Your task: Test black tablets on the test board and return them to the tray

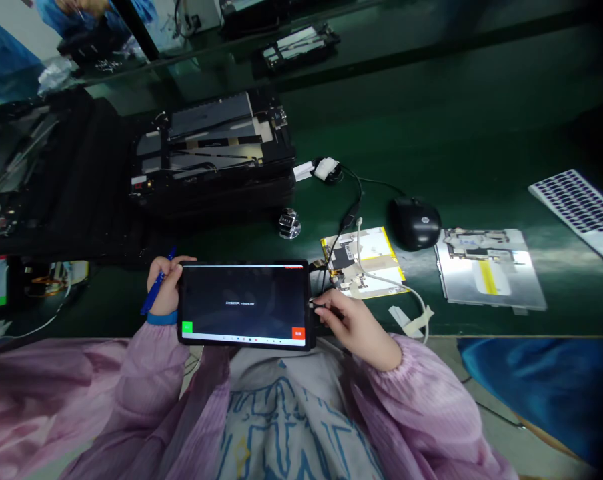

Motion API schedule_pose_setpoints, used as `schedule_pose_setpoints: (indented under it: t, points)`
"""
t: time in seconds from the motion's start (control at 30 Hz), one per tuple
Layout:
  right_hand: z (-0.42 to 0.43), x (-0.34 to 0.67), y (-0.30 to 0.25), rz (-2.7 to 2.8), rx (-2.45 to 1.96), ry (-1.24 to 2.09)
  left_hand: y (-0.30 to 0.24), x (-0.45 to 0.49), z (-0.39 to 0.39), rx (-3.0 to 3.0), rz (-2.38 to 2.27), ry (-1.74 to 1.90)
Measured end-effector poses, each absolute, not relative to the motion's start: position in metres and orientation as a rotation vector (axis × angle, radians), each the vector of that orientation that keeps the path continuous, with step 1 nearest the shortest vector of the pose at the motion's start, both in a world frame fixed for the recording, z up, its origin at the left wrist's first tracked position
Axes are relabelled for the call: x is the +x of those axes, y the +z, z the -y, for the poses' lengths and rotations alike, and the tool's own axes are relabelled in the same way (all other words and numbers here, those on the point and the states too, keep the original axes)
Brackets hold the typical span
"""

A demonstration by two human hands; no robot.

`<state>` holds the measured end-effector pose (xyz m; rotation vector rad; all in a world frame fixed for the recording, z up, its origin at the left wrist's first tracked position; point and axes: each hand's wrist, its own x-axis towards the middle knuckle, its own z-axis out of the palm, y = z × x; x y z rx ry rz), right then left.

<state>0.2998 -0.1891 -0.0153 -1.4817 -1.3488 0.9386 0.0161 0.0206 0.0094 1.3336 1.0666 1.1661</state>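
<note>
Overall exposure is low and the scene is dim. The tablet [245,304] serves as reference: its dark screen glows faintly, the green and red buttons along its lower edge are the brightest colour, and the small text at its centre is too blurred to read. Light arrives from above and beyond the tablet, laying a pale sheen on the green mat [431,133]. Glare washes out detail on the metal plate [489,267] to the tablet's right. The black trays [81,180] left of and beyond the tablet merge into shadow. The plug [317,305] at its right edge barely separates from the dark. Straight lines bow far from the tablet, and the right-hand corners vignette to black.
</note>
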Motion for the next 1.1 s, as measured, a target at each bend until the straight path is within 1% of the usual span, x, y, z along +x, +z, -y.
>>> schedule_pose_setpoints:
  t: [0.2, 0.47, 0.77, 1.1]
  points:
    - [0.1893, 0.2976, -0.0249, 1.234, -1.418, 1.030, 0.0083, 0.0162, -0.0211, 1.375, -1.031, 1.172]
    - [0.1865, 0.3018, -0.0207, 1.343, -1.492, 1.039, 0.0109, 0.0205, -0.0204, 1.376, -1.061, 1.168]
    - [0.1871, 0.3018, -0.0260, 1.354, -1.486, 0.987, 0.0099, 0.0227, -0.0221, 1.436, -1.076, 1.177]
    - [0.1829, 0.3021, -0.0213, 1.576, -1.570, 0.905, 0.0084, 0.0223, -0.0245, 1.451, -1.088, 1.166]
